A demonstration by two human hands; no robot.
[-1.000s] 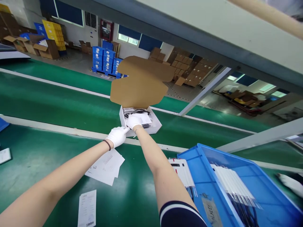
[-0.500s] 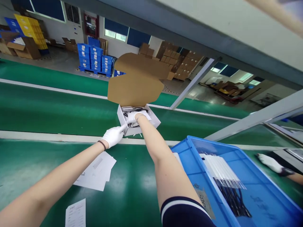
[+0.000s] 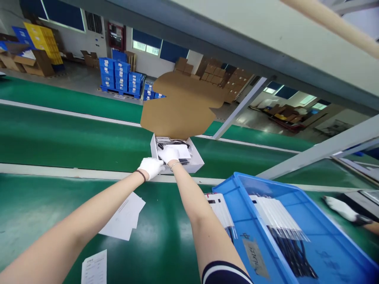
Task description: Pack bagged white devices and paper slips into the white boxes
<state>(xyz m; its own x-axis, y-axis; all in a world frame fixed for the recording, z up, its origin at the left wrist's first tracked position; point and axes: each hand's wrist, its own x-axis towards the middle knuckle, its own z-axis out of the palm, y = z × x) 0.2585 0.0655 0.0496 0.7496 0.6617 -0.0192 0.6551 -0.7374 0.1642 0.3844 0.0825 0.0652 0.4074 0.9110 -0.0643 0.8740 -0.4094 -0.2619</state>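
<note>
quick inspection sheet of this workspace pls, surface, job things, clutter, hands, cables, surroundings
Surface: green worktop, shiny
Job's things: open white box, brown lid raised, white card among its contents
Clutter: loose papers, printed slip, blue bin holding white devices
Hands: gloved left hand at the box's near side; gloved right hand inside it; grip unclear on both
Cables: black cable in the box; black leads on the bin's devices
Surroundings: stacked blue crates; another person's gloved hand at right
</note>
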